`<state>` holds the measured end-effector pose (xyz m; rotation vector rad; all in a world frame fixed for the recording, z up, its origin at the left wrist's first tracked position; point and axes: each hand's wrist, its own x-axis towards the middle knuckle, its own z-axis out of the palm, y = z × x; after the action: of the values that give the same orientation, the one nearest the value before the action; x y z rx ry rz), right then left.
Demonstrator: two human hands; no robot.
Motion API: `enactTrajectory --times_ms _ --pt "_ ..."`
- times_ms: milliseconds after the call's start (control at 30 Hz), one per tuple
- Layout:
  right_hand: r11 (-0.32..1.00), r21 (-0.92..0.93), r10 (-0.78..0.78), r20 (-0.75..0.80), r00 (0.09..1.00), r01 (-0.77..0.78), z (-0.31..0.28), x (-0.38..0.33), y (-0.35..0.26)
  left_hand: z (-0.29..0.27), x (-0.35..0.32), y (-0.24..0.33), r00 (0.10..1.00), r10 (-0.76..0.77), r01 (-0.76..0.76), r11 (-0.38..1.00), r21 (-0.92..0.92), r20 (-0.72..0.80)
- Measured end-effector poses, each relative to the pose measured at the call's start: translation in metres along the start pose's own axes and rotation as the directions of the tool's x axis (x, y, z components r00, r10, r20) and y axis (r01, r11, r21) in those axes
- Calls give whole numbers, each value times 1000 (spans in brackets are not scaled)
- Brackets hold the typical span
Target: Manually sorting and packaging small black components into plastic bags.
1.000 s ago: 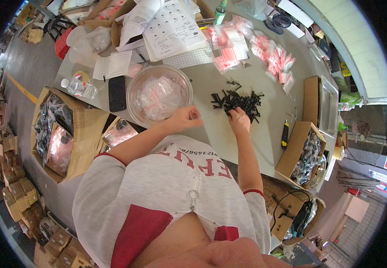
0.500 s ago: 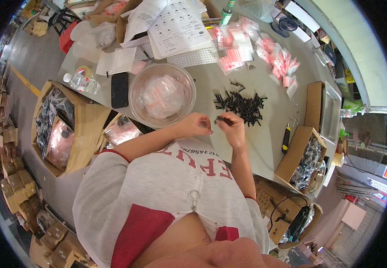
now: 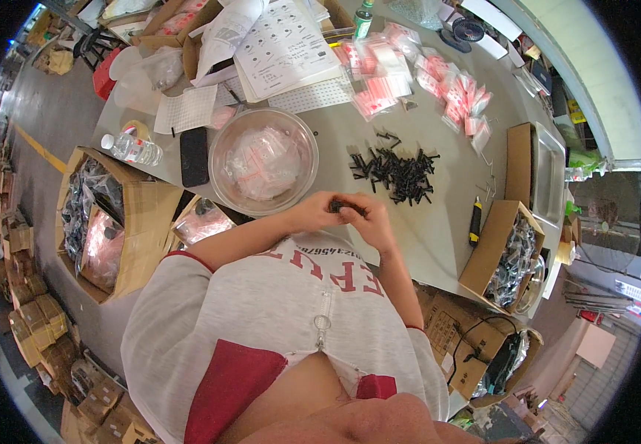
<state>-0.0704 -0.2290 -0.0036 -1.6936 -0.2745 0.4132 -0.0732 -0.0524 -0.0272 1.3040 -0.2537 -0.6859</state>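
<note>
My left hand (image 3: 313, 214) and my right hand (image 3: 366, 220) meet just above the near edge of the grey table (image 3: 439, 229). Between their fingertips sit a few small black screws (image 3: 341, 207), gripped by both hands. A loose pile of black screws (image 3: 394, 172) lies on the table just beyond my right hand. Left of the pile stands a clear round bowl (image 3: 263, 161) with small clear bags inside, just beyond my left hand.
Pink-and-clear small bags (image 3: 424, 74) are spread at the far side, next to printed sheets (image 3: 283, 44). A black phone (image 3: 194, 155) and a water bottle (image 3: 132, 148) lie left of the bowl. Open cardboard boxes (image 3: 106, 214) of parts stand at both sides; a yellow-black knife (image 3: 474, 220) lies right.
My right hand left the screw pile and came back toward my body to meet my left hand; both hands now pinch black screws together near the table edge.
</note>
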Motion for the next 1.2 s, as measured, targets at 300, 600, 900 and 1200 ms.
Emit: enactTrajectory --times_ms 300,600,900,1200 --pt "588 -808 -174 -101 980 22 -36 49 69 -4 -4 -2 969 -240 244 968 65 -58" --pt "121 -961 -275 208 938 249 -28 79 92 -11 -15 1 980 -136 149 985 87 -143" --pt "74 -973 -215 197 956 217 -17 95 89 -15 -12 -8 984 -176 172 982 -83 -41" --pt "969 173 184 -24 983 -177 2 43 7 -15 -13 -6 967 -235 212 956 -205 -96"
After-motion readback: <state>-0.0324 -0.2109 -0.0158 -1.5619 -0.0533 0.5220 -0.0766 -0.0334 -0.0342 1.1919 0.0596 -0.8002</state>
